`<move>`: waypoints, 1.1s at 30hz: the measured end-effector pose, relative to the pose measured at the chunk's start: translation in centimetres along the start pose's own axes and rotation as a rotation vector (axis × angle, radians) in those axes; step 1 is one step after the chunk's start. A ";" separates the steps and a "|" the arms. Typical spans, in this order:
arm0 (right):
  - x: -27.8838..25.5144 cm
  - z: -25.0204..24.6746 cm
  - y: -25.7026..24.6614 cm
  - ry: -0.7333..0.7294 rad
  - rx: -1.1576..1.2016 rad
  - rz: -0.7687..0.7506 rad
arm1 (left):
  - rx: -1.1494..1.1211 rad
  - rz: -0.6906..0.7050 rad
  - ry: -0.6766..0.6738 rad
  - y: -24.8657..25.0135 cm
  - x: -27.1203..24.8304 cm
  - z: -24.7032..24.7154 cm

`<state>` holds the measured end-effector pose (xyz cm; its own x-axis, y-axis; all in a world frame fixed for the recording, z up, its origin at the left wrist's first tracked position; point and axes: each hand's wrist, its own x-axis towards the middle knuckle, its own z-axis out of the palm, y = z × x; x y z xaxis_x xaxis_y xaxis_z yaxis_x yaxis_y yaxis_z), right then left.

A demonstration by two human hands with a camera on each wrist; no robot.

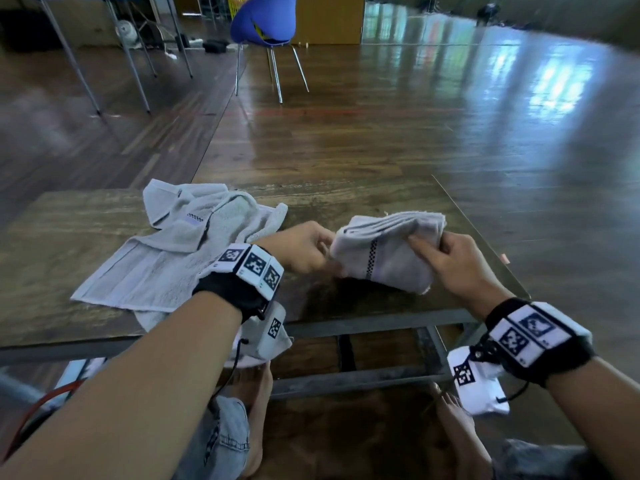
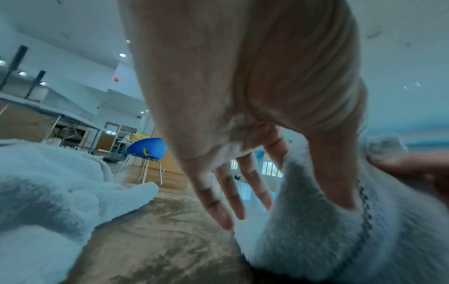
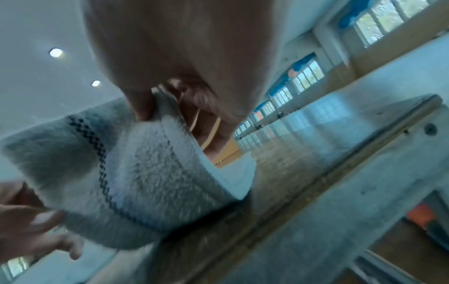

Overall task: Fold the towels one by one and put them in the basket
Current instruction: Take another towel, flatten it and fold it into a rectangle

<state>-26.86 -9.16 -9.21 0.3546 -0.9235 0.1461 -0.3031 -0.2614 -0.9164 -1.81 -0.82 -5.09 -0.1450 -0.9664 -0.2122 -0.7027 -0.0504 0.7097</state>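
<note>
Head view shows your left hand (image 1: 304,249) and right hand (image 1: 450,259) pinching opposite ends of the folded grey towel (image 1: 388,252) just above the wooden table (image 1: 346,202), so keep both pinches firm and the stacked layers squared until you find the basket, which is out of sight.

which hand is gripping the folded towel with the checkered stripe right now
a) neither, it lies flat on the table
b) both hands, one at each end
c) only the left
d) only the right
b: in the head view the left hand pinches the left end of the folded towel and the right hand grips its right end, holding it above the table.
</note>
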 end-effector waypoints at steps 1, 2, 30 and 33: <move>0.6 -0.2 -0.1 -0.034 0.039 0.037 | -0.052 0.013 0.056 0.1 0.4 -0.3; 1.2 -0.4 0.0 -0.065 0.057 0.088 | -0.069 -0.002 0.096 0.2 1.0 -0.4; 6.8 -1.4 2.7 -0.297 -0.815 0.060 | 0.016 -0.364 0.442 -0.8 9.5 2.1; 6.5 -1.5 2.0 -0.354 -0.827 0.148 | 0.148 -0.161 0.602 -0.9 9.0 2.0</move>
<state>-26.47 -16.15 -9.54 0.4705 -0.8595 -0.1997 -0.8566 -0.3905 -0.3373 -3.83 -8.96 -9.00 0.3562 -0.9243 0.1368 -0.7784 -0.2126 0.5908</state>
